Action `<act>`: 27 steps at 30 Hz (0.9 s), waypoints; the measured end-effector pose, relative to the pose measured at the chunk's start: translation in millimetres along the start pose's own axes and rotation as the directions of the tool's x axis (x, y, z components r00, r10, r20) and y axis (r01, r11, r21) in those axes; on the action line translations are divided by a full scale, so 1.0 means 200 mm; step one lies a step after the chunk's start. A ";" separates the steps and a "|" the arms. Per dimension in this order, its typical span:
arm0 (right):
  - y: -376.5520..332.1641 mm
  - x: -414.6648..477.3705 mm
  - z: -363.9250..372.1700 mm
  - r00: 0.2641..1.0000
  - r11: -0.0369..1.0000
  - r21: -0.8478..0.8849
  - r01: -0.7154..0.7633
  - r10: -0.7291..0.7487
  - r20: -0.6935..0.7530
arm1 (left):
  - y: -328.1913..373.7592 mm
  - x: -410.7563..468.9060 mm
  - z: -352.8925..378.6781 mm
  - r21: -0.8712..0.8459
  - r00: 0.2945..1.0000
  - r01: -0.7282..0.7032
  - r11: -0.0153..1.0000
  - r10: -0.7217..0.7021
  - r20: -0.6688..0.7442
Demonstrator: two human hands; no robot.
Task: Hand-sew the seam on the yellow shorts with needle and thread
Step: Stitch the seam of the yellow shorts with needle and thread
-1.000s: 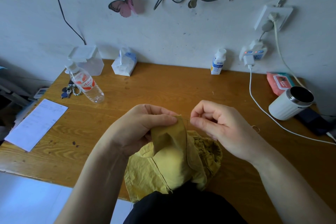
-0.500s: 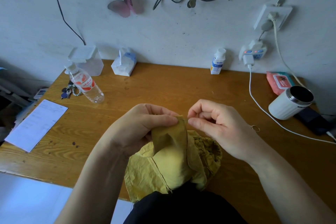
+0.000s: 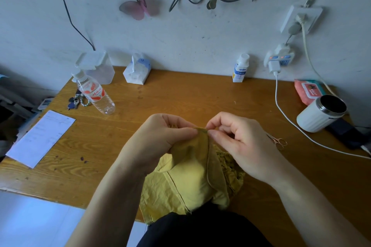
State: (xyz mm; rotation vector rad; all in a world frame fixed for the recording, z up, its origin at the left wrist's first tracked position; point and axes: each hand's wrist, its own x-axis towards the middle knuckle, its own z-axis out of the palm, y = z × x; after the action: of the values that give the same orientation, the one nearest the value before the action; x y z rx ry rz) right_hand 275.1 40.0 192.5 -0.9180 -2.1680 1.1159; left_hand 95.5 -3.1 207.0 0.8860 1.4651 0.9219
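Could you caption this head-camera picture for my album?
Left hand holds up a fold of the yellow shorts; right hand pinches at its top edge, over a wooden desk.

I have a wooden table (image 3: 180, 102) in view. Along its back edge sit a clear container (image 3: 96, 68), a tissue pack (image 3: 137, 72) and a small white bottle (image 3: 240, 69). At back left a water bottle (image 3: 94, 94) is just beside a bunch of keys (image 3: 75, 102), and a sheet of paper (image 3: 40, 138) lies near the left edge. On the right I see a pink wipes pack (image 3: 309, 91), a white tumbler (image 3: 319, 115) in front of it, a dark phone (image 3: 347, 132) beside that, a white cable (image 3: 285, 114) trailing across, and small scissors (image 3: 278, 141). The yellow shorts (image 3: 186, 182) are bunched at the near edge
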 end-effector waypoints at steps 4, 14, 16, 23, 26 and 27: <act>-0.02 -0.01 0.03 0.989 0.978 -0.210 0.017 -0.047 -0.138 | -0.01 -0.02 0.06 0.114 0.981 -0.098 0.989 0.116 -0.157; -0.04 -0.03 0.08 0.971 0.916 -0.400 -0.041 -0.058 -0.233 | -0.03 -0.06 0.17 0.293 0.910 -0.245 0.924 0.323 -0.258; -0.02 -0.03 0.06 0.977 0.943 -0.332 -0.036 -0.037 -0.212 | -0.03 -0.06 0.15 0.263 0.925 -0.233 0.936 0.297 -0.236; 0.00 -0.01 -0.03 0.991 0.991 0.050 -0.126 0.128 -0.041 | -0.02 -0.04 0.08 0.181 0.963 -0.173 0.968 0.205 -0.175; 0.01 0.00 -0.07 0.976 0.947 0.238 -0.214 0.196 0.098 | 0.01 -0.03 0.04 0.102 0.994 -0.110 0.989 0.111 -0.008; 0.02 0.00 -0.08 0.966 0.922 0.297 -0.249 0.216 0.140 | 0.02 -0.03 0.04 0.065 0.996 -0.086 0.994 0.083 0.045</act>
State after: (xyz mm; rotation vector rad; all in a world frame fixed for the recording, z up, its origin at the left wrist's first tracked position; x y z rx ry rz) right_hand 287.0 48.7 197.6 -1.0071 -1.9157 1.6037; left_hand 103.2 -6.8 212.4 1.0179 1.4380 0.9151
